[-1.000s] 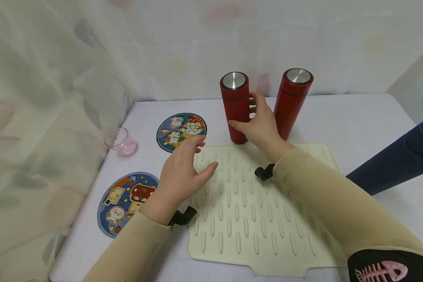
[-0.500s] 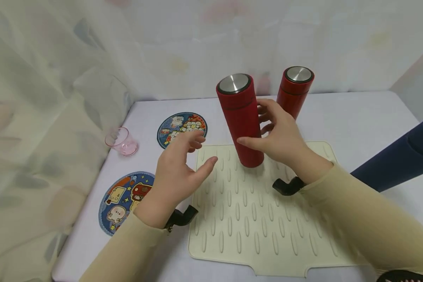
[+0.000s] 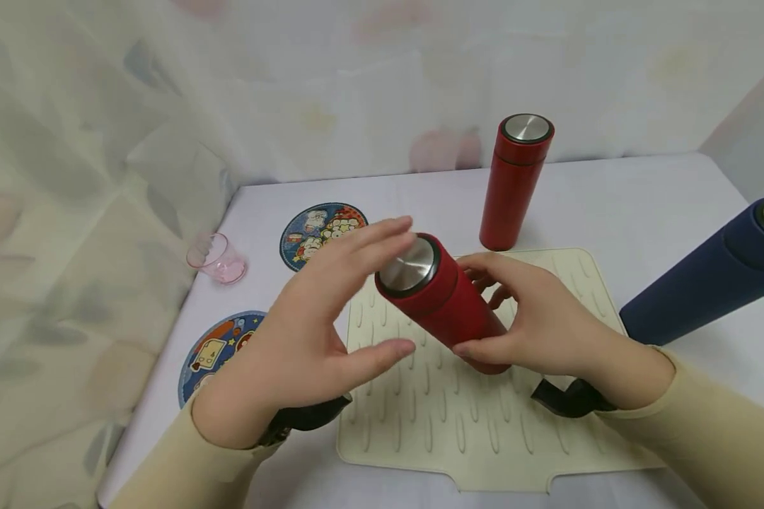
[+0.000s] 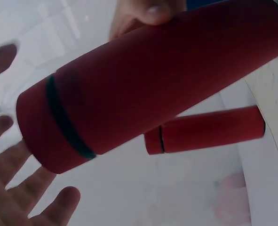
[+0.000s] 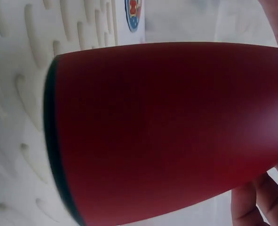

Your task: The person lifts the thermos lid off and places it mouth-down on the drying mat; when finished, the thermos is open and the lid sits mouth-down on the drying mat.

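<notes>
A red vacuum flask (image 3: 458, 307) with a silver-topped lid is held tilted above the cream ridged mat (image 3: 420, 438), its lid leaning left. My right hand (image 3: 547, 318) grips its lower body, thumb in front and fingers behind. My left hand (image 3: 305, 325) is at the lid end with thumb and fingers spread apart. In the left wrist view, the fingertips of the left hand (image 4: 26, 188) lie close by the lid; whether they touch it I cannot tell. The flask's dark base rim shows in the right wrist view, just off the mat.
A second red flask (image 3: 512, 191) stands behind the mat. At the right is a navy flask (image 3: 694, 276). On the left are a pink glass (image 3: 219, 260) and two round cartoon coasters, one at the back (image 3: 315, 230) and one nearer (image 3: 213, 357), partly covered by the left arm.
My right hand has lifted the red flask from the back of the table, brought it nearer over the mat and tilted it left. My left hand has moved right to its lid.
</notes>
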Demonstrator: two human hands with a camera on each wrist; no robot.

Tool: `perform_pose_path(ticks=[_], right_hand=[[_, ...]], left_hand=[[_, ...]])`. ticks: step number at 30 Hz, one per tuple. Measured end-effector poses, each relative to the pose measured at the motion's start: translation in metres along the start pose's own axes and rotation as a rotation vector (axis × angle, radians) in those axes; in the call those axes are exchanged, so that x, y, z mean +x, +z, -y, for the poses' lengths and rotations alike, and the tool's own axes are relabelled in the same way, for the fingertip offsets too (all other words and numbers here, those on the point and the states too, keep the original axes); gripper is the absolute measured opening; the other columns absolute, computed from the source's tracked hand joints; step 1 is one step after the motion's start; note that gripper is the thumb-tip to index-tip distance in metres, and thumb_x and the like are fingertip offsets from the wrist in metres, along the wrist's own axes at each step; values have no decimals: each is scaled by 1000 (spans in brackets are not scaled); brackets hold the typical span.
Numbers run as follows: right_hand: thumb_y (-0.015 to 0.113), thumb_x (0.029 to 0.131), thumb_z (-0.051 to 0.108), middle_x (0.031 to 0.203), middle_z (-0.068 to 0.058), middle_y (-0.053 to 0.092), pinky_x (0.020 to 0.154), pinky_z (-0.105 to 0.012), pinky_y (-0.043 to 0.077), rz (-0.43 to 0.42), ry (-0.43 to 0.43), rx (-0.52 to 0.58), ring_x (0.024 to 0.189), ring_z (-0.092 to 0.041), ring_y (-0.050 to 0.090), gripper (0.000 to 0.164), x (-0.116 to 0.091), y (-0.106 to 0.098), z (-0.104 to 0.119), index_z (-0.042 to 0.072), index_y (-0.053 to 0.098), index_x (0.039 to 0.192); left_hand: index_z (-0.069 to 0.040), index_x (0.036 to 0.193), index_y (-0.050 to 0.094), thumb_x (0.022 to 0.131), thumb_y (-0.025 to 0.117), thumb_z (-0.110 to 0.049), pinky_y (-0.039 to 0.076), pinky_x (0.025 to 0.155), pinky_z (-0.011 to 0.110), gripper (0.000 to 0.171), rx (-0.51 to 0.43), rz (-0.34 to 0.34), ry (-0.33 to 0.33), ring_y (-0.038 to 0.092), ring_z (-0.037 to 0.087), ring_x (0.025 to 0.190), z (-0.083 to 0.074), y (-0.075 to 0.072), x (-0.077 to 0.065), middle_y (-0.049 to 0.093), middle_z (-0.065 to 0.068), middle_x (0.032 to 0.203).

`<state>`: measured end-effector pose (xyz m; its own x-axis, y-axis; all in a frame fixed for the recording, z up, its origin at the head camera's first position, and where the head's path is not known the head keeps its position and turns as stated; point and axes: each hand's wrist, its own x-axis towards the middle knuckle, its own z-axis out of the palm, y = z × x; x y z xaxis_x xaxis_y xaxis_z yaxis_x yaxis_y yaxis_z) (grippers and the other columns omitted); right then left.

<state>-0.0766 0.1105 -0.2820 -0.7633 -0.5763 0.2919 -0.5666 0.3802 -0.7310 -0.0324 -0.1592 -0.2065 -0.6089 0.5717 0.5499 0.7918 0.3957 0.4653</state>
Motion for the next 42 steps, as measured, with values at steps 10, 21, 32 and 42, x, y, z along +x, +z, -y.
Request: perform_pose_path(ticks=[10,21,32,42], right_hand=[[96,67,30,122,16,63,78,-32,58,69,-101,-144,99,-3,60,82,-10,7,2,24,56,139],[96,67,34,120,23,60,82,-29,57,102,-144,-159,107,2,58,80,-12,11,7,30,56,136],[95,67,31,117,21,61,81,-29,57,88,-163,-156,103,1,58,79,-16,15,9,28,56,136],[95,67,35,119,21,61,81,-28,57,89,-110,-176,104,0,58,82,-16,13,5,28,55,138]], left_hand=[[-18,138,63,81,73,6,35,118,38,62,100,373,64,33,21,150,-10,-19,2,41,5,158],[-19,130,68,83,81,-11,48,101,27,50,102,416,24,53,10,127,-8,-29,2,59,-3,138],[-15,109,68,89,57,-73,48,55,28,62,486,150,-98,56,7,70,-6,-5,-2,65,-10,83],[-21,147,54,82,85,-16,38,116,40,72,54,475,-10,30,18,151,-1,-28,-4,35,-2,162]])
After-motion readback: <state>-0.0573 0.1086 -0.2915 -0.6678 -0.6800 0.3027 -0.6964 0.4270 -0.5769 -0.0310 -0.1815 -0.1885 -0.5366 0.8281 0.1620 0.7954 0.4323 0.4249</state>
